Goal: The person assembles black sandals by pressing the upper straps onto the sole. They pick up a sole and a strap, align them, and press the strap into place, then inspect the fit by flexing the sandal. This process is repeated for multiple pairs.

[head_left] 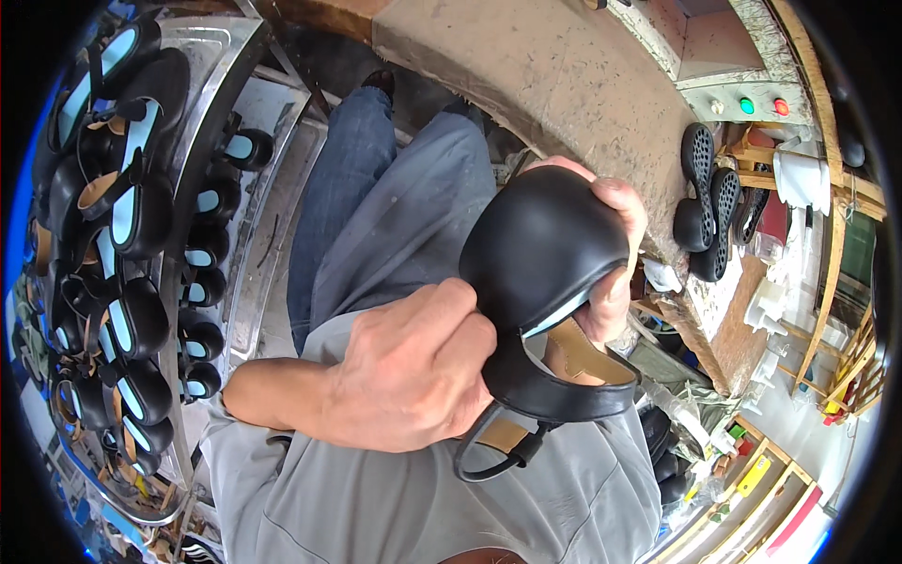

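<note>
Closest to my lens, my left hand (413, 367) fills the middle of the view, its fingers curled tight into a fist around the rear part of a black shoe (545, 273). I hold the shoe up over my lap, in front of my grey shirt (395, 508) and blue jeans (338, 188). Its rounded black toe points up and away from me, and its tan insole (583, 362) and pale blue lining show in the opening. A thin black strap (493, 456) with a small buckle hangs in a loop below the heel, just beside my left knuckles.

My right hand (615, 254) is behind the shoe, mostly hidden by it. I see its fingertips wrapped over the top of the toe and its thumb pressed along the right side, so it too grips the shoe closely.

Off to my left, a curved metal rack (207, 122) carries rows of black shoes (141, 310) with the same pale blue lining. Beyond the shoe runs a worn, dusty workbench (554, 75). On its right side, perforated black soles (709, 197) hang together, and above them a panel shows a green button (747, 105) and a red button (781, 106). Wooden shelving (836, 357) stands at the far right.
</note>
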